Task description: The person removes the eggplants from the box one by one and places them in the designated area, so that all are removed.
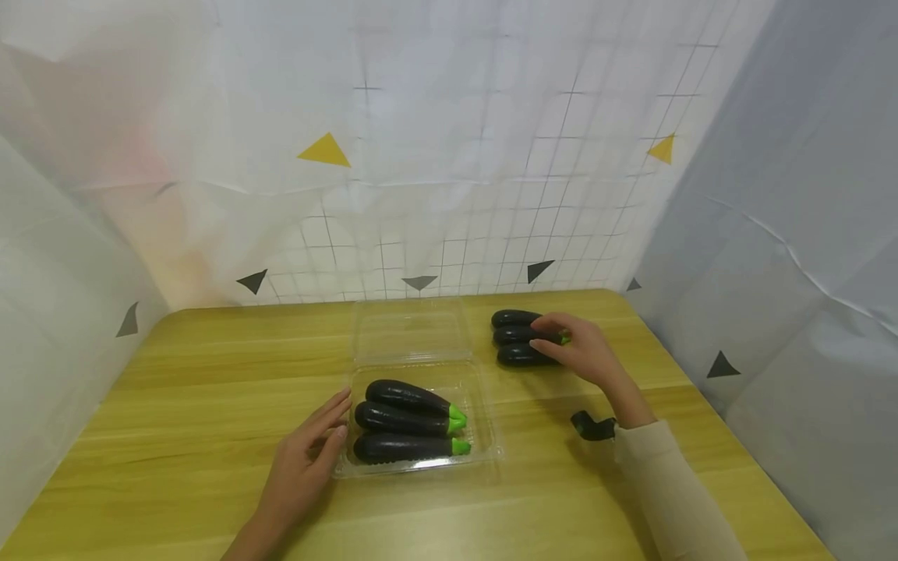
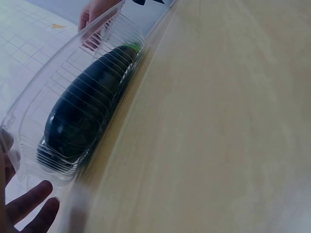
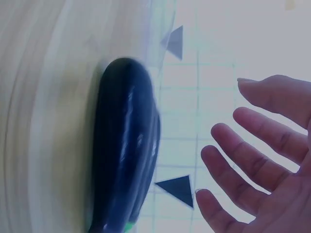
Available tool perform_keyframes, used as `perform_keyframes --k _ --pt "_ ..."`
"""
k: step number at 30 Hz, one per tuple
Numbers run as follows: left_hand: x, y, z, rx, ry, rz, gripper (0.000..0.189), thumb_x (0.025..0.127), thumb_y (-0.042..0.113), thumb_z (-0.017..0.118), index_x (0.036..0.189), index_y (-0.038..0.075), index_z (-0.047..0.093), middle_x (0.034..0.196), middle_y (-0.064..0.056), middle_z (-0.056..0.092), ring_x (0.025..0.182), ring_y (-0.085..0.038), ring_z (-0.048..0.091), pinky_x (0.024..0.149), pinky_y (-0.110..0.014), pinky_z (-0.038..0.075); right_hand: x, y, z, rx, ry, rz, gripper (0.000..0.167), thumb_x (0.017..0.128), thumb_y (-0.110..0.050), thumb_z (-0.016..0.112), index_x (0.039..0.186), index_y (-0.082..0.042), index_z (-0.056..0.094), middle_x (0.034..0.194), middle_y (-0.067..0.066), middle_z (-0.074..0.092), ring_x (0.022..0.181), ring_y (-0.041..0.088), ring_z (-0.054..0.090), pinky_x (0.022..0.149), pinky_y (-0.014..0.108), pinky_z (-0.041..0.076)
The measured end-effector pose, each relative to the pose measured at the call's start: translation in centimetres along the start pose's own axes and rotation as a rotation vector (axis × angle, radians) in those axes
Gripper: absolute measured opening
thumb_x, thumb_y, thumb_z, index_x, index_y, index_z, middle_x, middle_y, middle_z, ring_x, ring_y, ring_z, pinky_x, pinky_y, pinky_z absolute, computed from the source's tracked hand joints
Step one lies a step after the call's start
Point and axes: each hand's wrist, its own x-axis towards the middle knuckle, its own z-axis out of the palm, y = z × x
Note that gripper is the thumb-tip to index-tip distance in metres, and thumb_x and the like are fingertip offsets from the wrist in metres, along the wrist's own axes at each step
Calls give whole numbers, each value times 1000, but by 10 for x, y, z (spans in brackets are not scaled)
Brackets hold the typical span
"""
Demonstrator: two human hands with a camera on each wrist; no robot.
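Observation:
A clear plastic clamshell box point(image 1: 484, 460) lies with its lid point(image 1: 414, 331) folded back. Inside are three dark eggplants point(image 1: 403, 448) with green stem ends pointing right. My left hand point(image 1: 298, 467) rests at the box's left side, its fingers extended along the wall; in the left wrist view, the fingers point(image 2: 30, 200) are spread near the box's end. Three more eggplants point(image 1: 515, 336) lie side by side at the back right. My right hand point(image 1: 575, 347) hovers over their stem ends, and the right wrist view shows its fingers spread apart from the nearest eggplant point(image 3: 124, 141).
The wooden table point(image 1: 231, 389) runs back to a white sheet wall point(image 1: 449, 117) with grid lines and triangles. Another sheet point(image 1: 793, 257) hangs along the right edge. A black curved object point(image 1: 592, 426) shows by my right sleeve cuff.

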Motion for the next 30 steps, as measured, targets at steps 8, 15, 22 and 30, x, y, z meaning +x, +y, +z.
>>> perform_keyframes --k 8,15,22,30 --pt "1 -1 -1 -18 -6 5 40 101 -1 65 142 3 64 151 -7 56 107 -26 72 87 -21 57 -1 -25 4 43 -16 -33 32 97 -21 78 124 -6 72 123 11 71 115 34 65 101 58 50" --pt "1 -2 0 -32 -1 20 41 101 -2 65 141 2 63 150 -10 56 107 -28 72 88 -21 57 -1 -41 11 33 -27 -103 31 97 -22 77 124 -8 72 122 7 71 115 32 65 100 57 51" --pt "1 -5 2 -34 -5 31 40 101 -2 65 141 0 63 150 -10 56 107 -27 71 89 -21 56 -3 -61 13 52 -39 -134 29 96 -19 79 123 -10 73 121 6 71 112 30 67 96 54 55" --pt "0 -4 0 -20 2 37 39 101 -2 65 140 -1 64 149 -11 57 106 -27 72 88 -20 56 1 -81 24 121 -53 -214 28 95 -10 78 123 -6 72 118 6 71 106 29 69 90 52 58"
